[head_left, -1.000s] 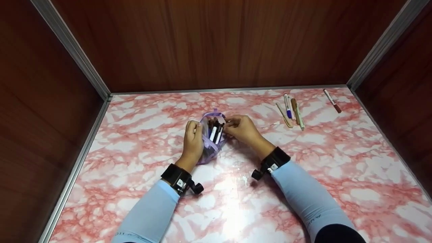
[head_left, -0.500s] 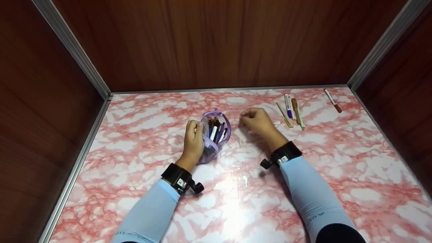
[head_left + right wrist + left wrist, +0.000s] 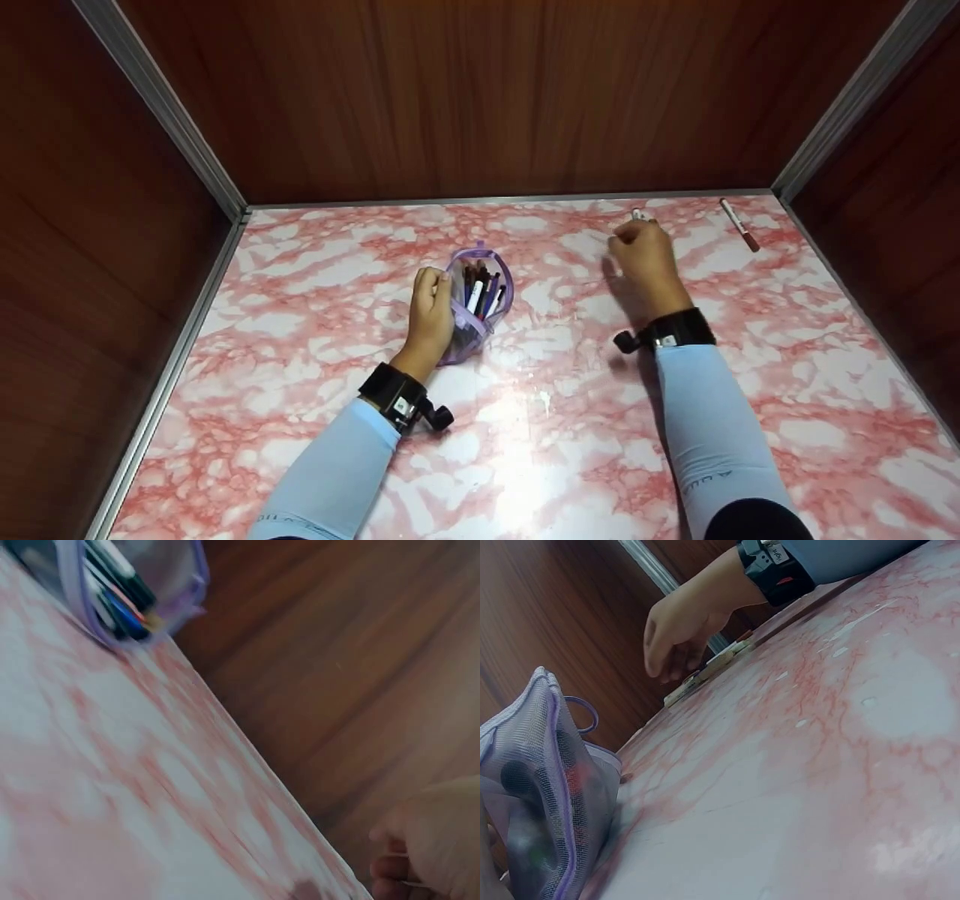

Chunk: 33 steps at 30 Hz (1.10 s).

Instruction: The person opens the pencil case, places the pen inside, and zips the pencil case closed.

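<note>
In the head view my left hand grips the near-left side of a purple mesh pencil case. The case gapes upward, and several pens and markers stand bunched inside it. My right hand hovers over the loose pens at the back right, its fingers loosely bent and pointing down. It hides most of them in the head view; only the white end of a marker shows past the knuckles. From the left wrist, a few pens lie on the table just below the right fingertips, with nothing between them.
A white marker with a dark red cap lies apart near the back right corner. Brown wooden panels wall the back and both sides of the red-and-white marbled table.
My right hand has left the pencil case mouth and travelled right to the loose pens, covering them. The left hand and the case have stayed in place.
</note>
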Each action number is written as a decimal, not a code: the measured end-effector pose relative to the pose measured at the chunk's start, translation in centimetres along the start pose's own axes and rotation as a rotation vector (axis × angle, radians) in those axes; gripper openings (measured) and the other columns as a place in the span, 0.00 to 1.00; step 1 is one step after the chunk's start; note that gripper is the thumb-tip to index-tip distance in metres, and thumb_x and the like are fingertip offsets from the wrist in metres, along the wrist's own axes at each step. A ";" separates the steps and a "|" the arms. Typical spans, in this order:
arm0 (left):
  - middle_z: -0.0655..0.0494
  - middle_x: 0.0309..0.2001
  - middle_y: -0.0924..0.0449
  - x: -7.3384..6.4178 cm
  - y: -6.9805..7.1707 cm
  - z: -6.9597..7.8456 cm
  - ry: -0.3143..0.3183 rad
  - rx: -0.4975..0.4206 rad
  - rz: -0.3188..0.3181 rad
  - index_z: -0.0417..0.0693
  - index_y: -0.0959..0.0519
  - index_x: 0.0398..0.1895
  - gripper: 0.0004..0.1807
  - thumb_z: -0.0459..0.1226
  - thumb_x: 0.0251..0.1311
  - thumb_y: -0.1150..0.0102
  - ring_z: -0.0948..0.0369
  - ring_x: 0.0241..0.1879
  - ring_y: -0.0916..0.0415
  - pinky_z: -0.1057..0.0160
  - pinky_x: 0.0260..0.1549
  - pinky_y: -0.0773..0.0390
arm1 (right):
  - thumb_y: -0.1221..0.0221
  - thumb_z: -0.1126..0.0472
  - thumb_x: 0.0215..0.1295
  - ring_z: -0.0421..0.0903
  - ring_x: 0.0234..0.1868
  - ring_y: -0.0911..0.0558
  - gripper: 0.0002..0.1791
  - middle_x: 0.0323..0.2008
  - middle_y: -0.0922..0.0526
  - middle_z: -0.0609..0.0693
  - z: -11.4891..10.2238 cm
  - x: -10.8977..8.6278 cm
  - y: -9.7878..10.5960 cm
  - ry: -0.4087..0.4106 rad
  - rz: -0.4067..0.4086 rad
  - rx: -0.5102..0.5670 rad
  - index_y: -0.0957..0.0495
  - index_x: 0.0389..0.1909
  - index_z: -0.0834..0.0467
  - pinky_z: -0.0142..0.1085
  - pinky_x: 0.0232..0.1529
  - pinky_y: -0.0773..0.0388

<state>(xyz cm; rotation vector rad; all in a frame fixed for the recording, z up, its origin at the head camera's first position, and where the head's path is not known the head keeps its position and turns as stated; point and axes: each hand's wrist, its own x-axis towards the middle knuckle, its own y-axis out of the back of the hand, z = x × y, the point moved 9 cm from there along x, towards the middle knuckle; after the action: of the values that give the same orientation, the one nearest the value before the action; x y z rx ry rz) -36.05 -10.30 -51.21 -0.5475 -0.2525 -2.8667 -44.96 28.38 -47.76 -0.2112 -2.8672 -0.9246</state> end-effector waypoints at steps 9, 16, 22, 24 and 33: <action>0.47 0.44 0.28 0.0 0.1 0.1 -0.016 0.008 0.000 0.37 0.26 0.39 0.12 0.34 0.87 0.51 0.59 0.48 0.29 0.62 0.54 0.26 | 0.40 0.61 0.78 0.70 0.56 0.13 0.15 0.52 0.09 0.70 2.9 0.7 4.0 -0.019 0.106 -0.250 0.12 0.51 0.68 0.63 0.64 0.19; 0.52 0.44 0.29 -0.1 0.2 -0.2 -0.032 0.006 0.016 0.42 0.27 0.38 0.12 0.36 0.86 0.51 0.59 0.47 0.29 0.63 0.50 0.26 | 0.42 0.58 0.77 0.73 0.61 0.14 0.21 0.59 0.11 0.70 5.3 0.9 5.4 -0.123 0.109 -0.310 0.14 0.61 0.68 0.65 0.66 0.20; 0.50 0.44 0.30 -0.1 0.2 0.0 -0.027 0.010 0.003 0.37 0.27 0.39 0.12 0.35 0.86 0.50 0.59 0.47 0.31 0.65 0.50 0.28 | 0.43 0.57 0.78 0.72 0.64 0.16 0.22 0.61 0.13 0.70 6.5 0.8 5.6 -0.219 0.073 -0.320 0.17 0.64 0.65 0.65 0.66 0.21; 0.50 0.44 0.30 0.0 0.1 -0.1 -0.017 0.008 0.001 0.37 0.27 0.39 0.12 0.34 0.87 0.50 0.60 0.47 0.31 0.65 0.50 0.28 | 0.43 0.58 0.77 0.71 0.64 0.16 0.22 0.62 0.13 0.70 6.7 0.8 5.6 -0.237 0.064 -0.317 0.17 0.65 0.64 0.65 0.66 0.21; 0.50 0.45 0.29 0.1 0.0 -0.2 -0.012 -0.008 0.005 0.37 0.26 0.39 0.12 0.34 0.87 0.50 0.59 0.49 0.30 0.65 0.51 0.27 | 0.43 0.57 0.77 0.70 0.75 0.21 0.35 0.73 0.18 0.69 7.4 1.0 5.5 -0.311 0.000 -0.274 0.28 0.83 0.63 0.63 0.77 0.25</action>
<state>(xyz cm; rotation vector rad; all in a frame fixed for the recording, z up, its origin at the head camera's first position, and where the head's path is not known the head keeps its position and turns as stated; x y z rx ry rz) -36.18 -10.35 -51.40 -0.5662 -0.2414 -2.8613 -45.52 37.19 -50.41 -0.4146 -2.9993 -1.3971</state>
